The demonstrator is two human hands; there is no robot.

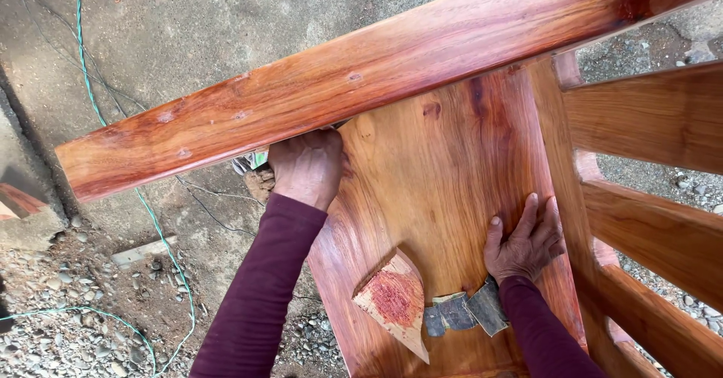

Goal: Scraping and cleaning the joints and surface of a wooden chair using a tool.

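On glossy reddish seat [437, 167] with swirling grain: left hand [307, 169], fingers curled over its edge under the armrest [339, 77]; right hand [525, 240] flat, fingers apart.

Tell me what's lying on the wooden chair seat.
On the seat lie a triangular wood offcut and folded sandpaper pieces. The right hand presses flat on it; the left hand is at its edge under the armrest, fingers hidden.
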